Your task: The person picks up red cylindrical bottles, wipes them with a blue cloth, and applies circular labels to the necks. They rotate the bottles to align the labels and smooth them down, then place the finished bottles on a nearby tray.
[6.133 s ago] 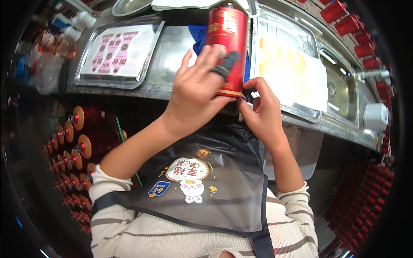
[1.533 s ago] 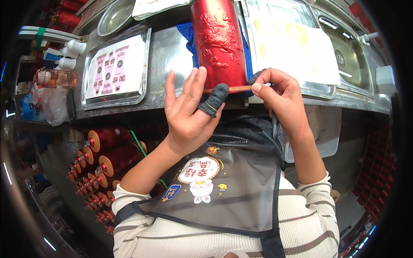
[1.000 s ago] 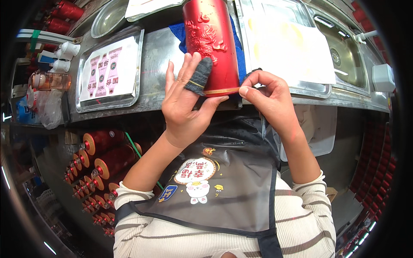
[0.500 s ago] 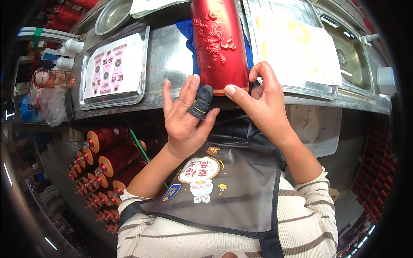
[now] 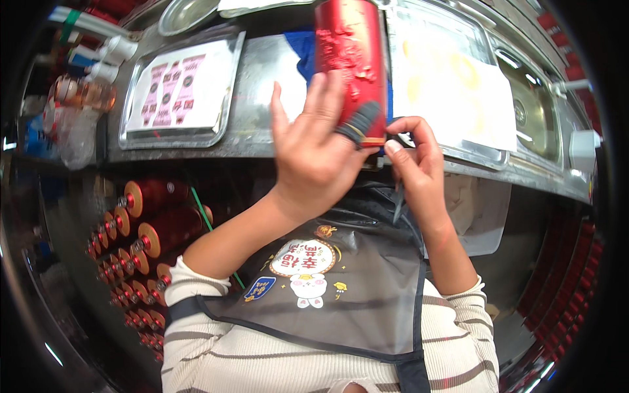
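A red bottle (image 5: 354, 59) with a raised relief and a thin gold rim lies on a blue cloth (image 5: 298, 46), its rim end toward me. My left hand (image 5: 311, 147) rests against the bottle's near left side, fingers stretched out and a dark cot (image 5: 360, 121) on the index finger. The thumb is near the rim, partly hidden. Just right of the rim, my right hand (image 5: 419, 160) is closed in a pinch around a thin, dark, pointed tool (image 5: 398, 204). Its tip points down toward my apron; its exact kind is unclear.
Left on the metal bench (image 5: 259, 98) is a tray (image 5: 223, 134) with pink printed labels. On the right lie white sheets (image 5: 452, 98) on a tray, beside a metal basin (image 5: 534, 108). Several red bottles (image 5: 170, 229) are stacked below left; a plastic bin (image 5: 488, 209) sits below right.
My left hand has moved right and up onto the bottle. My right hand has come off the rim and now holds the thin dark tool. The view has shifted slightly.
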The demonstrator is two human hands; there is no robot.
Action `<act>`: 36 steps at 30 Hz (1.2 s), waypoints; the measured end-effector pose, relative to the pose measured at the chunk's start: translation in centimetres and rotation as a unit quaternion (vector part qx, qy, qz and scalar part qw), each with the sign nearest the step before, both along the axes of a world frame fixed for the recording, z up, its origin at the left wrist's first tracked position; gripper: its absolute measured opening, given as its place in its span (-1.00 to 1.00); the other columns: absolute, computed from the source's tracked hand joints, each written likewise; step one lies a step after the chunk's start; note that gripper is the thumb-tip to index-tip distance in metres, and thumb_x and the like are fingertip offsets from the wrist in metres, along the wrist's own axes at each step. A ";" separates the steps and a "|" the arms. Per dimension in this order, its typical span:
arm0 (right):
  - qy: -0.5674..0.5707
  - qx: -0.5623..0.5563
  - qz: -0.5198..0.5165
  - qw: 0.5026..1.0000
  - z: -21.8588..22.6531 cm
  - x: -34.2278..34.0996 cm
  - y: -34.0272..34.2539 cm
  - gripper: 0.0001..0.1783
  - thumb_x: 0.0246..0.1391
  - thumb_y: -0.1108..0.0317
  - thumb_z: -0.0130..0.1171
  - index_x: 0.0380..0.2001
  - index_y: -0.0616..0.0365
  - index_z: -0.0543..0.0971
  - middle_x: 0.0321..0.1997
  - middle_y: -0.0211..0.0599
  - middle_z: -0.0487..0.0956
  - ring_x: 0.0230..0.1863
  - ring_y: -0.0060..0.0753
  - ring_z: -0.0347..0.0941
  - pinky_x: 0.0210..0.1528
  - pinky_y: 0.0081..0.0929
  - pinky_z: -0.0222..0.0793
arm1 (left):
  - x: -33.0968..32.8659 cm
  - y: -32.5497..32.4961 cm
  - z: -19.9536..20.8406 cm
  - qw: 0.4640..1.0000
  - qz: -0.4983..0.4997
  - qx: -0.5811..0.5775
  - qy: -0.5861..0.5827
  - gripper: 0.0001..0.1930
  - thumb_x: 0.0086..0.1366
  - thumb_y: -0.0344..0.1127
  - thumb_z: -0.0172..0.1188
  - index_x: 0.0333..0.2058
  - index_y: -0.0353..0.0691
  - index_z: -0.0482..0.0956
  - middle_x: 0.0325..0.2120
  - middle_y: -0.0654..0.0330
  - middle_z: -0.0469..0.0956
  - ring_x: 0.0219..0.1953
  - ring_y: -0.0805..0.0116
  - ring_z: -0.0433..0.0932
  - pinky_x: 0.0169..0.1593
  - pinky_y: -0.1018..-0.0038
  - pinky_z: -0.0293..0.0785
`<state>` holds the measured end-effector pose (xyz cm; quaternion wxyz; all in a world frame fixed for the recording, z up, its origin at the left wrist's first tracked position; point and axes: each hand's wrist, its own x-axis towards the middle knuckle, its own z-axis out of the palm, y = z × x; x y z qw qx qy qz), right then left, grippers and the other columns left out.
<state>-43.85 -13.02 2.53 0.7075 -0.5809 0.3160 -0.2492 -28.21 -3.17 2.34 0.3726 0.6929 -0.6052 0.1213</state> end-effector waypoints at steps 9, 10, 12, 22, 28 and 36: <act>0.084 -0.349 -0.042 0.932 1.2 1.4 1.8 -0.53 -0.02 0.37 0.41 -0.05 0.20 0.45 -0.17 -0.30 0.44 -0.45 -0.59 0.27 -0.46 -0.60 0.23 | 1.1 2.0 -2.2 0.976 -0.032 -0.018 0.216 -0.36 0.00 -0.31 0.57 0.06 -0.42 0.59 0.18 -0.23 0.49 0.25 -0.08 0.50 0.39 -0.21 0.04; 0.091 -0.399 -0.056 0.911 1.1 2.0 1.8 -0.49 -0.06 0.32 0.45 -0.07 0.20 0.45 -0.17 -0.27 0.44 -0.41 -0.50 0.30 -0.46 -0.54 0.27 | 1.0 2.6 -2.3 0.978 -0.022 -0.011 0.206 -0.39 0.00 -0.33 0.57 0.04 -0.43 0.60 0.17 -0.23 0.50 0.24 -0.09 0.50 0.39 -0.21 0.04; 0.102 -0.408 -0.086 0.903 1.1 3.2 1.9 -0.45 -0.09 0.17 0.46 -0.10 0.15 0.45 -0.21 -0.23 0.50 -0.25 -0.09 0.42 -0.43 -0.25 0.44 | 0.5 4.4 -3.0 0.982 -0.001 0.003 0.187 -0.45 0.02 -0.37 0.55 0.00 -0.45 0.62 0.16 -0.24 0.51 0.24 -0.10 0.50 0.39 -0.20 0.04; 0.113 -0.418 -0.100 0.896 0.4 4.0 1.7 -0.40 -0.12 0.15 0.46 -0.10 0.14 0.37 -0.21 -0.20 0.42 -0.24 -0.07 0.44 -0.43 -0.18 0.47 | 0.1 5.0 -3.5 0.987 -0.015 0.016 0.161 -0.65 0.09 -0.42 0.49 -0.11 -0.32 0.71 0.16 -0.19 0.53 0.23 -0.04 0.51 0.39 -0.26 -0.01; 0.155 -0.427 -0.085 0.887 1.3 4.0 2.2 -0.34 -0.12 0.17 0.52 -0.11 0.22 0.33 -0.17 -0.13 0.38 -0.25 -0.16 0.39 -0.32 -0.31 0.44 | 0.4 5.8 -3.9 0.982 -0.010 0.047 0.183 -0.65 0.11 -0.39 0.47 -0.10 -0.31 0.70 0.15 -0.20 0.53 0.35 -0.07 0.38 0.41 -0.26 -0.08; 0.149 -0.467 -0.131 0.862 0.1 4.7 2.2 -0.34 -0.19 0.09 0.48 -0.10 0.10 0.38 -0.21 -0.14 0.41 -0.41 -0.10 0.49 -0.54 -0.25 0.47 | 0.5 5.8 -4.4 0.983 -0.013 0.054 0.175 -0.65 0.15 -0.36 0.44 -0.07 -0.29 0.71 0.28 -0.23 0.39 0.37 -0.08 0.35 0.43 -0.25 -0.17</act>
